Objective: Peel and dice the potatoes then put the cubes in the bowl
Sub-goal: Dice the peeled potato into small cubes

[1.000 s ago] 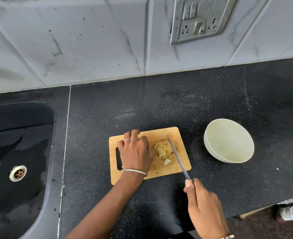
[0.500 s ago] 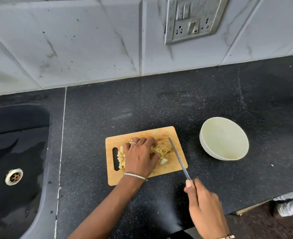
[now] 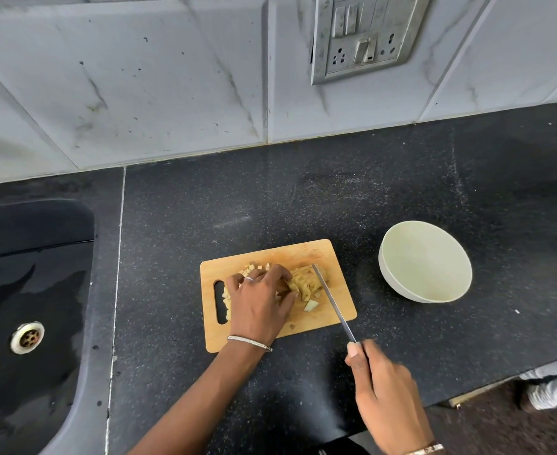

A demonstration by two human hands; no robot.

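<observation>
My left hand [image 3: 260, 307] lies on the board [image 3: 303, 254], fingers curled over the sliced potato [image 3: 306, 282] and clamping it from 9 o'clock. My right hand [image 3: 385, 399] is off the board at 5 o'clock, wrapped round the knife [image 3: 333, 300] handle with the forefinger along its top. The blade runs up toward 11 o'clock, its tip against the potato's 3 o'clock side.

This looks like the cross-cut that turns the strips into cubes. To do it well I should tuck my left fingertips back so the knuckles guide the blade. The thumb sits near the edge and wants pulling in. I should hold the strips bunched tight, or they will splay and the cubes come out uneven. I should bring the blade down straight, then creep my left hand toward 9 o'clock by one cube's width for each cut.

I count one board, one knife and one bowl [image 3: 424, 257]. The bowl stands at 3 o'clock, well apart from the board, with nothing in it. There is one potato in work. Cubes [image 3: 254, 267] show at 12 o'clock of my left hand and by the board's slot at 9 o'clock. My hand hides too many for a count. One cube [image 3: 310, 305] lies loose just beside the blade.
</observation>
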